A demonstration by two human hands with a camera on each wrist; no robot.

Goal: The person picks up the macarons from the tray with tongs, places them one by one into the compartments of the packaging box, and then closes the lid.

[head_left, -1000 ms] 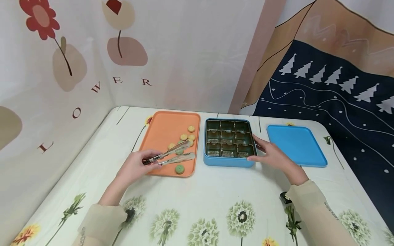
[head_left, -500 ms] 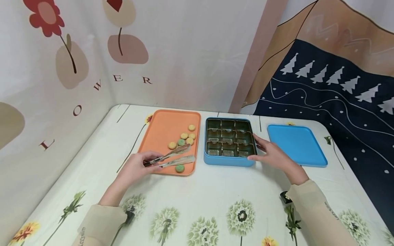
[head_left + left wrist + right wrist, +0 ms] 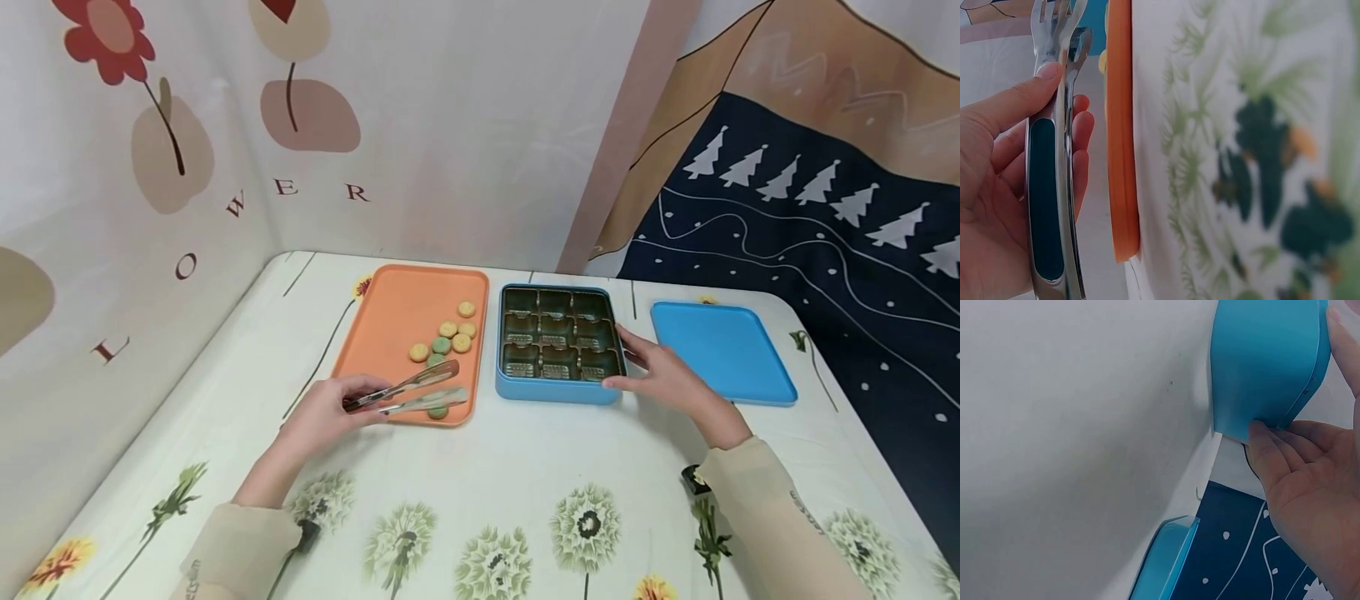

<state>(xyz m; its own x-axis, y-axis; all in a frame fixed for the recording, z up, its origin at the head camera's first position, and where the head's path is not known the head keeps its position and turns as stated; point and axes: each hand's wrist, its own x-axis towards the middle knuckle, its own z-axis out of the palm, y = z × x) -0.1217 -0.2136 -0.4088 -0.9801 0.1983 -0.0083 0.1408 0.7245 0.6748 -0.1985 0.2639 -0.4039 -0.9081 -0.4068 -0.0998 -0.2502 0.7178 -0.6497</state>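
In the head view my left hand holds metal food tongs over the front of an orange tray. The tongs' arms stand apart with nothing between them, overlapping a green cookie. In the left wrist view, thumb and fingers grip the tongs around their dark-inlaid handle. Several small round yellow cookies and green cookies lie on the tray. My right hand holds the near right corner of a blue box, thumb in front, fingers along its side. A dark divided insert fills the box; its compartments are bare.
A flat blue lid lies right of the box. The flower-printed tablecloth spreads in front of the tray and box. A hanging curtain rises behind the table, with a dark tree-printed cloth at the right.
The left hand and tongs have drawn slightly back towards the body and left, uncovering green cookies and now overlapping the front one. The right hand stays at the box.
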